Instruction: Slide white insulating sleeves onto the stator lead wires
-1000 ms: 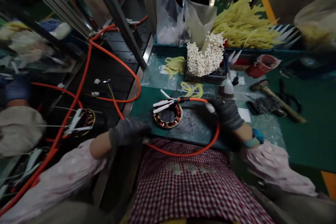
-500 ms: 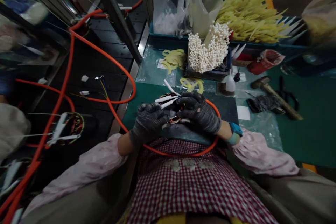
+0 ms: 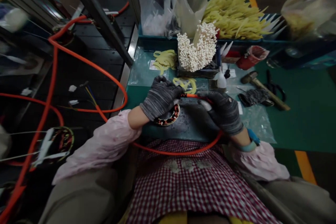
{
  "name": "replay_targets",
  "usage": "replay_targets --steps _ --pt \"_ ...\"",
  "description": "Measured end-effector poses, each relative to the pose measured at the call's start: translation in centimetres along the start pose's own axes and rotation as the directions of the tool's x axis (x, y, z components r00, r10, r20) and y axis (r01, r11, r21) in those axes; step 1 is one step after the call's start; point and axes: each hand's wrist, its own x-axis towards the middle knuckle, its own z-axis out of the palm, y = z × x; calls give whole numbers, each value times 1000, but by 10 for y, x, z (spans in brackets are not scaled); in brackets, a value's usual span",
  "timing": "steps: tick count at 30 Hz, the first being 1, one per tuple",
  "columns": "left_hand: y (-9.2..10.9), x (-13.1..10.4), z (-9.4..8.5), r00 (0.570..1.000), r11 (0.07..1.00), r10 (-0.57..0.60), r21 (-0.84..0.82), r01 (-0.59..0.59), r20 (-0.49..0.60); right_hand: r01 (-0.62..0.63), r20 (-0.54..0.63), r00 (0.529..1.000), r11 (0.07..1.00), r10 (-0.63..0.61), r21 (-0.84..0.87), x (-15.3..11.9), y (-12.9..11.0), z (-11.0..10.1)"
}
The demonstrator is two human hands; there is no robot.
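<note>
Both of my hands wear dark grey knit gloves. My left hand [image 3: 164, 96] is closed around the end part of an orange cable [image 3: 193, 96], where a short black section shows by the fingers. Closed on the same cable, further right, is my right hand [image 3: 223, 112]. The cable runs taut between the hands, then loops down across my checked apron. Beneath my left hand lies a round motor stator [image 3: 174, 113] with copper windings, partly covered by the hand. No white tubes show at the stator; my left hand may hide them.
White cotton-tipped sticks [image 3: 196, 49] stand in a dark box behind my hands. Yellow sleeves [image 3: 236, 10] fill a blue bin. A hammer [image 3: 265, 89], black scissors [image 3: 274, 85] and a red container [image 3: 253, 57] lie right. Another stator [image 3: 63, 140] and orange cables are left.
My hands have moved apart, and the orange cable is now stretched between them. The white tubes that stuck out between the hands are out of sight. The view has shifted slightly right.
</note>
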Motion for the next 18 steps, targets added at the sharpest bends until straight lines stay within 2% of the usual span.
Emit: replay_targets --steps 3,5,7,9,11,12,15,18 --pt "-15 2 3 999 953 34 -302 -29 12 -18 -14 1000 1000 17 -25 6 5 10" --pt "-21 -3 4 1000 856 -8 -516 -2 -17 -8 -50 999 998 6 -56 2 11 13" --pt "-23 -6 5 998 767 -58 -642 22 -35 43 -126 991 996 -53 -80 -6 12 12" --pt "-22 -5 7 996 723 -86 -689 55 -11 164 -150 974 985 -170 -49 -17 8 8" --pt "-21 -1 8 993 707 -110 -699 102 33 284 -87 956 958 -280 45 -28 -3 8" --pt "-22 2 9 991 702 -120 -701 122 52 304 -34 953 948 -303 90 -34 -10 10" --pt "-24 6 10 989 709 -125 -689 148 84 268 64 959 955 -277 124 -46 -33 24" --pt "-19 0 7 991 800 -133 -586 127 33 240 45 967 957 -250 163 -53 -47 34"
